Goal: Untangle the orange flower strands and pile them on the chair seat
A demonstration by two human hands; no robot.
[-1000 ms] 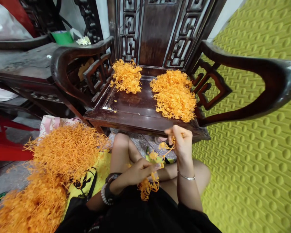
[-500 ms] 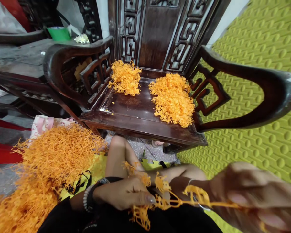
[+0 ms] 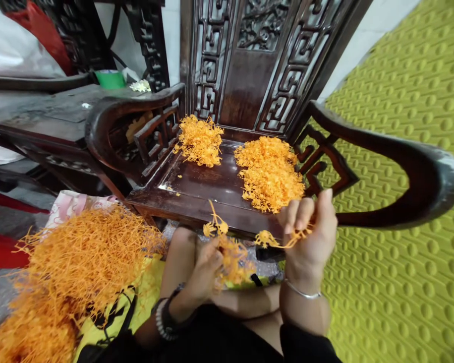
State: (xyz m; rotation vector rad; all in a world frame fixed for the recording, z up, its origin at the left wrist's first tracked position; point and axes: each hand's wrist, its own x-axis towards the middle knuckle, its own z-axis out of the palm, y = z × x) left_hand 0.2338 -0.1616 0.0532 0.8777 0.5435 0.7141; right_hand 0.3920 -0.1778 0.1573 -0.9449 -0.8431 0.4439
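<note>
My left hand (image 3: 208, 262), low in front of the chair, is closed on a bunch of orange plastic flower pieces (image 3: 236, 259), blurred at its edges. My right hand (image 3: 312, 232) is raised in front of the chair's right side, its fingers curled round an orange plastic sprig (image 3: 267, 239) whose flower-like end sticks out to the left. On the chair seat (image 3: 219, 189) lie a small heap of orange flower pieces (image 3: 200, 141) at the left and a larger heap (image 3: 270, 174) at the right. The right hand is close to the larger heap's front edge.
A big tangled pile of orange plastic strands (image 3: 94, 257) is at my left, by a pink and white bag (image 3: 66, 206). The dark wooden chair has a curved right arm (image 3: 419, 201). A side table (image 3: 41, 113) holds a green roll (image 3: 110, 79). Yellow studded matting (image 3: 401, 282) covers the right.
My right hand has moved from the lower right up and inward to the chair front. The strand stretched between both hands is now apart. My left hand has risen slightly. The view has tilted up.
</note>
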